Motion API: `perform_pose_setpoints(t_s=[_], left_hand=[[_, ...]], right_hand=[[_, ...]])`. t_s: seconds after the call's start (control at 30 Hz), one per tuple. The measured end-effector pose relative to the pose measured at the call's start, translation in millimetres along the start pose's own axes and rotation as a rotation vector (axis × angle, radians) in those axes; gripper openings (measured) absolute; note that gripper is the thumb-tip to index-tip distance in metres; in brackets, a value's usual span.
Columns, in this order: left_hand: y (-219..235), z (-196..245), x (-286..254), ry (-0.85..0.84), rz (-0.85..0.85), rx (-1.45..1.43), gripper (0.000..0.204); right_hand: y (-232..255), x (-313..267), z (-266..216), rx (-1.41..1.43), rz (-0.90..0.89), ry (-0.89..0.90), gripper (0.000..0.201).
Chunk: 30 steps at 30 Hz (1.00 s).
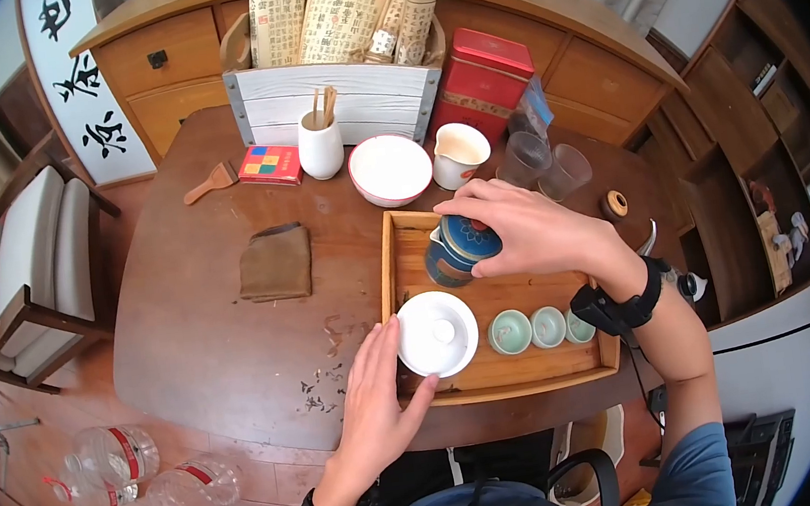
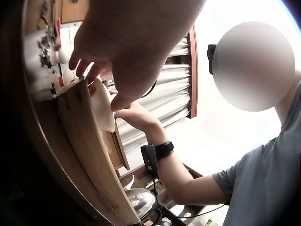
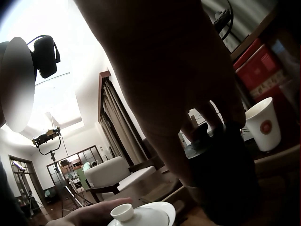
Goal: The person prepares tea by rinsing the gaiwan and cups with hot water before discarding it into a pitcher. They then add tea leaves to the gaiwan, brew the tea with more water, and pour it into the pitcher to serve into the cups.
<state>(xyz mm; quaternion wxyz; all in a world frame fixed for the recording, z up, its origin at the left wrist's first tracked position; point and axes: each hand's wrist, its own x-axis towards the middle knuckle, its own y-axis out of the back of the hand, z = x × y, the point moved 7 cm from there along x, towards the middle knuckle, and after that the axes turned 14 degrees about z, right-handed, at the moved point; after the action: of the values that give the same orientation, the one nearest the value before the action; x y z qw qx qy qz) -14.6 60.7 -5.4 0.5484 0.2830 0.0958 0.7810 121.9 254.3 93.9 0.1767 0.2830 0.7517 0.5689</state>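
My right hand (image 1: pixel 526 222) grips a dark blue lidded pot (image 1: pixel 448 260) from above, fingers and thumb down its sides near the patterned lid. A small pale spout shows at its upper left. In the right wrist view, the pot (image 3: pixel 225 174) is dark under that hand. A white gaiwan (image 1: pixel 423 319) with its lid on stands at the left side of a wooden tray (image 1: pixel 499 376). My left hand (image 1: pixel 373 395) has nearly straight fingers at the gaiwan's left edge and the thumb at its near rim. The gaiwan (image 2: pixel 101 106) shows between them in the left wrist view.
Several pale green cups (image 1: pixel 510 332) line the tray's right side. Behind it stand a white bowl (image 1: pixel 390 169), a white pitcher (image 1: pixel 460 155), a red tin (image 1: pixel 483 84) and two clear cups (image 1: pixel 566 172). A folded brown cloth (image 1: pixel 275 264) and scattered tea leaves (image 1: pixel 321 394) lie to the left.
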Motion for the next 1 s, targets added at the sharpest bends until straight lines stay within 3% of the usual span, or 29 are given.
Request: perform_pose_setpoints(t_s=[0.57,0.77,1.0], left_hand=[[0.5,-1.4,-0.3,-0.001,0.005,-0.008,0.084],[-0.1,-1.1,0.2,0.006,0.004,-0.007,0.084],[1.0,1.4,2.1,-0.009,0.009,0.000,0.081]], right_hand=[[1.4,3.4,-5.0,-0.084,0.011,-0.046,0.072],[1.7,3.5,-5.1,-0.071,0.081,0.050,0.068],[0.1,4.8,-5.6,-0.093,0.068,0.044,0.069]])
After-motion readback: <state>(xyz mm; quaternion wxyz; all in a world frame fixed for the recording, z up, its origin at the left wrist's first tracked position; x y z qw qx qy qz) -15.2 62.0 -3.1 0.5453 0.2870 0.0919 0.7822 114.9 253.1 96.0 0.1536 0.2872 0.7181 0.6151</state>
